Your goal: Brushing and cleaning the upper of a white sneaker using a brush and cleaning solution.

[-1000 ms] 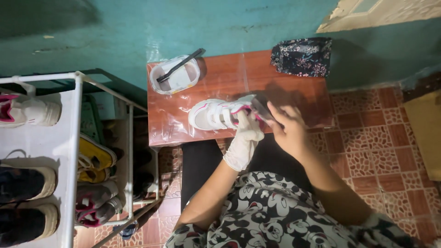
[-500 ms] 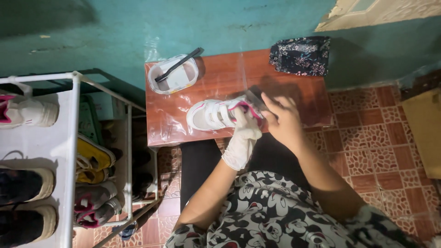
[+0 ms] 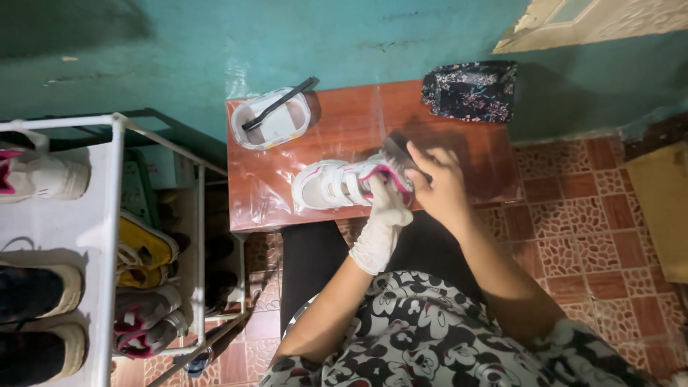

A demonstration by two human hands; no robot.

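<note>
Two hands meet over a white child's sneaker with pink trim point(image 3: 342, 184), lying on its side on the reddish-brown wooden worktop point(image 3: 344, 125). Left hand point(image 3: 383, 222), in a white glove, grip closed on the shoe's heel. Right hand point(image 3: 443, 188), bare, grip closed around a dark brush point(image 3: 396, 149) held against the shoe.

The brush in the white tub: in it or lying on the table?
In it: the dark brush rests across the white tub, handle over the rim.
</note>
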